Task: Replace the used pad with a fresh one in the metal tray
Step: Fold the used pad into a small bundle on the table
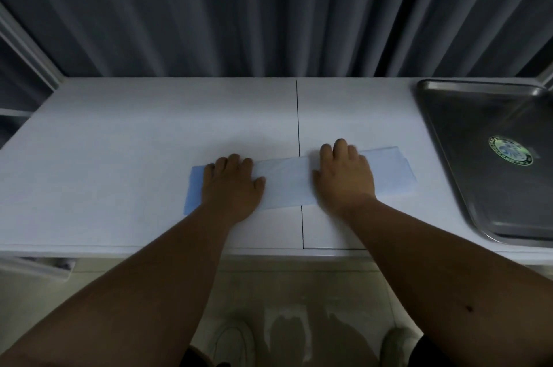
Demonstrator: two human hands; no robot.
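Folded blue pad is pressed flat on white table under left hand and right hand | grip: fingers spread, nothing pinched | metal tray is set well right of the right hand

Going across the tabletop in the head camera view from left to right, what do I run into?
Blue end of the folded pad → left hand pressing flat on it → dark seam in the table → right hand, also flat on the pad → metal tray → round sticker inside the tray.
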